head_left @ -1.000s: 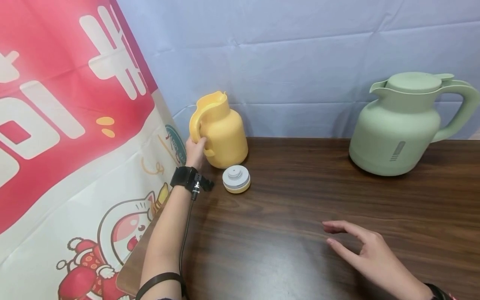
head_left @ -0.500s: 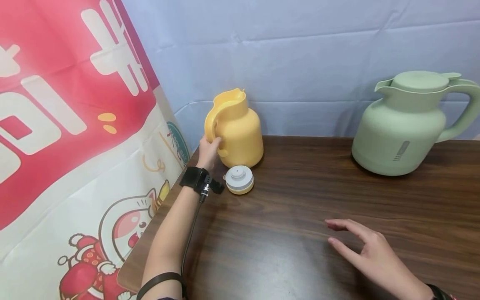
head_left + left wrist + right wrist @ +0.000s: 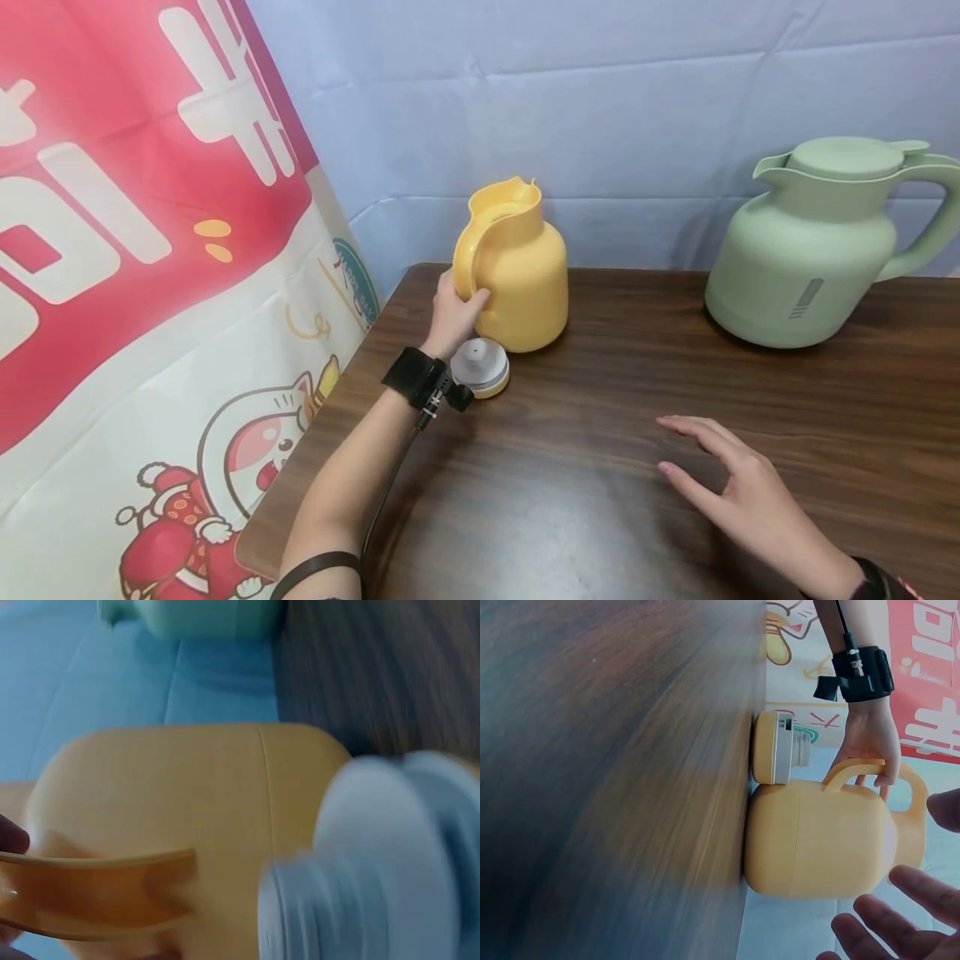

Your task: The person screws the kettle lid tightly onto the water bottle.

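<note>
Lower right of the frame: the right hand [image 3: 750, 492] hovers empty, thumb and fingers apart. Near centre, the left hand [image 3: 453, 321] grips the handle [image 3: 465, 257] of the yellow, round-shouldered, plastic-looking jug [image 3: 528, 287], its long axis roughly vertical, just right of this nearer hand and well up-left of the other.
</note>
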`<state>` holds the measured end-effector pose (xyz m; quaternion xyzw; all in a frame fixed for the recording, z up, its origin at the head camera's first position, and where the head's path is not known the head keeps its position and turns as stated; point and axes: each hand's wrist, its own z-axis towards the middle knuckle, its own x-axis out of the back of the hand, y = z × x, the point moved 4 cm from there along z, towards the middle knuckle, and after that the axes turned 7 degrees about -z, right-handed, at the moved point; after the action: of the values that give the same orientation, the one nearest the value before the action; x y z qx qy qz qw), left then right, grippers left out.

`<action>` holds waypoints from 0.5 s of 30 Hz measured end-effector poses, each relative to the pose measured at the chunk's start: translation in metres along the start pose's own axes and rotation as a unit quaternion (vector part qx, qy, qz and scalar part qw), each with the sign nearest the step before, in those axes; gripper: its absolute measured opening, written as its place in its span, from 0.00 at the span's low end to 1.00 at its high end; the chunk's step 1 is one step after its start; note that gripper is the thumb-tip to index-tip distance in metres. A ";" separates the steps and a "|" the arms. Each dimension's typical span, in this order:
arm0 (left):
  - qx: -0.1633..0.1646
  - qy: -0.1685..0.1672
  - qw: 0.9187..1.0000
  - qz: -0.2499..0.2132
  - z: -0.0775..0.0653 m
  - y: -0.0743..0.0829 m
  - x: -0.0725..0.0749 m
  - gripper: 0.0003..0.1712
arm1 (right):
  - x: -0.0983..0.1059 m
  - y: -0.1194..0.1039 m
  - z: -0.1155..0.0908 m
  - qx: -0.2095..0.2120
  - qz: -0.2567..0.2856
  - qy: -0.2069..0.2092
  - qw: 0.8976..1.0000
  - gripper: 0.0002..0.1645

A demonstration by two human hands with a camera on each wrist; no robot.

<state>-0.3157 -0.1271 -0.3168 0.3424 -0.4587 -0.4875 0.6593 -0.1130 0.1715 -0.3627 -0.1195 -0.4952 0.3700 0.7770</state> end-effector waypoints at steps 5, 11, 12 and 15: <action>-0.031 -0.022 0.999 0.018 -0.012 0.007 -0.011 0.34 | 0.000 0.001 0.001 -0.005 0.001 -0.004 1.000 0.29; -0.060 -0.045 0.997 0.012 -0.029 0.016 -0.025 0.37 | 0.003 0.002 0.005 -0.015 -0.004 -0.007 1.000 0.31; -0.060 -0.051 0.997 0.009 -0.033 0.018 -0.027 0.38 | 0.003 0.002 0.005 -0.015 -0.004 -0.006 1.000 0.32; -0.061 -0.069 0.996 0.002 -0.045 0.023 -0.033 0.39 | 0.004 0.002 0.006 -0.019 0.001 -0.003 1.000 0.34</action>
<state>-0.2691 -0.0883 -0.3206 0.2660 -0.4735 -0.5356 0.6466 -0.1181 0.1742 -0.3584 -0.1338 -0.5042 0.3614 0.7728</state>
